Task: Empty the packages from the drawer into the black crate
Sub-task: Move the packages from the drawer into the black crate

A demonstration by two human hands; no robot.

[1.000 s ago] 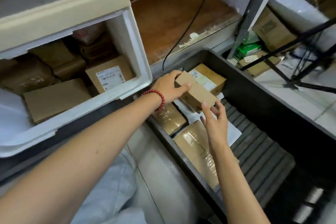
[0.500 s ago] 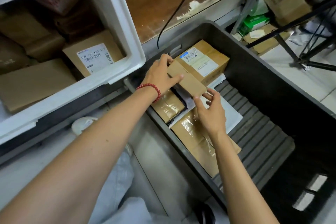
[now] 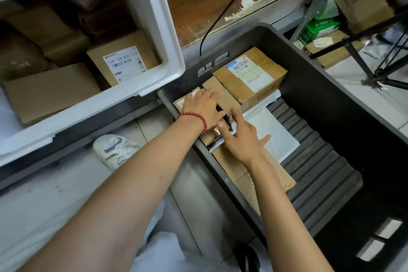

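The white drawer (image 3: 172,51) at the left holds several brown packages; one carries a white label (image 3: 123,62), and a flat one (image 3: 50,90) lies in front. The black crate (image 3: 331,86) stands at the right. A small brown box (image 3: 223,95) lies in its near left corner beside a larger labelled box (image 3: 249,73). My left hand (image 3: 203,106), with a red bead bracelet, rests on the small box. My right hand (image 3: 240,137) hovers with spread fingers, its index finger touching the box's near end. Beneath lie a white mailer (image 3: 271,130) and a flat taped package (image 3: 242,174).
A white shoe (image 3: 114,148) stands on the floor between drawer and crate. A black cable (image 3: 220,17) runs down the wooden shelf behind the crate. Black tripod legs (image 3: 386,68), a green box (image 3: 320,26) and more cartons sit at the right.
The small brown box, held above the crate by both hands, has come down into the near left corner. My left hand now lies on it and my right hand's fingers have spread.
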